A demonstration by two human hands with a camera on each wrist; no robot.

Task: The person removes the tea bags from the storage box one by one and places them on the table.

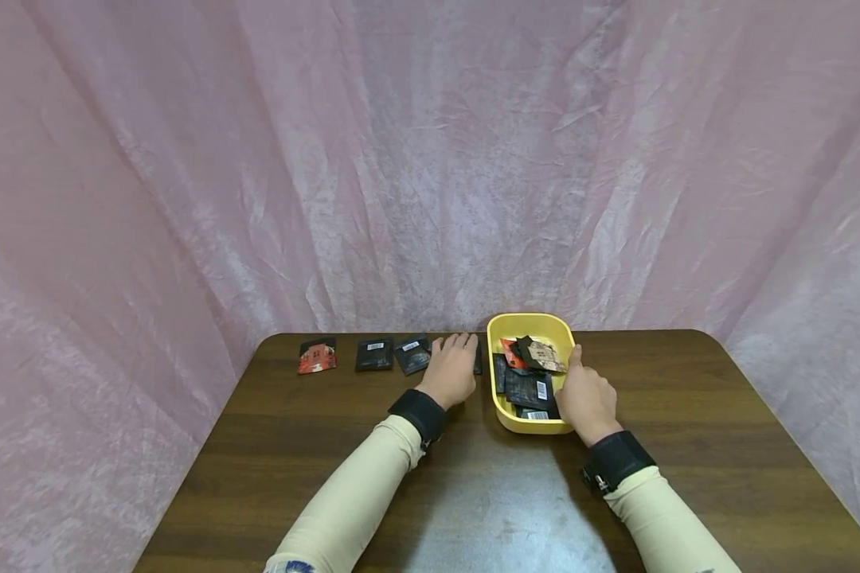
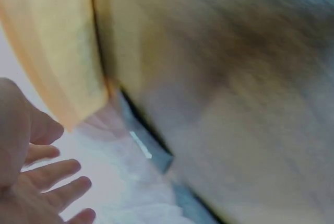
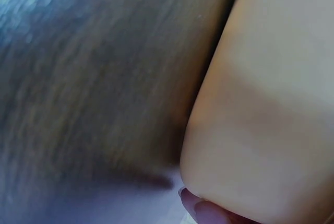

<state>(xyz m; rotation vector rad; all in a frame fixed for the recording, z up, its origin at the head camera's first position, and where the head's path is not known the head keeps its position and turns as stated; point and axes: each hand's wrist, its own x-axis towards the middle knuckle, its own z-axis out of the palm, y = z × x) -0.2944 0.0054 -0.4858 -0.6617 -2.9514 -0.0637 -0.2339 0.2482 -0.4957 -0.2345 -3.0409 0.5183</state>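
Observation:
My left hand (image 1: 453, 370) is over the table just left of a yellow plastic bin (image 1: 533, 427), its fingers loosely spread and holding nothing in the left wrist view. Beside it, a black flat packet (image 1: 478, 356) shows partly between the hand and the bin; the rest is hidden. With my right hand (image 1: 588, 395) I hold the bin's right side, the thumb up at the rim and fingers (image 3: 211, 213) against the outer wall. Inside the bin lie several packets, among them a black one with a white barcode label (image 1: 526, 388) and a beige-printed one (image 1: 543, 356).
Left of my left hand, along the table's back edge, lie two black packets with white labels, one nearer (image 1: 412, 355) and one farther (image 1: 374, 355), then a red-and-black packet (image 1: 318, 356). A pink curtain (image 1: 430, 159) hangs behind the brown wooden table (image 1: 688, 414).

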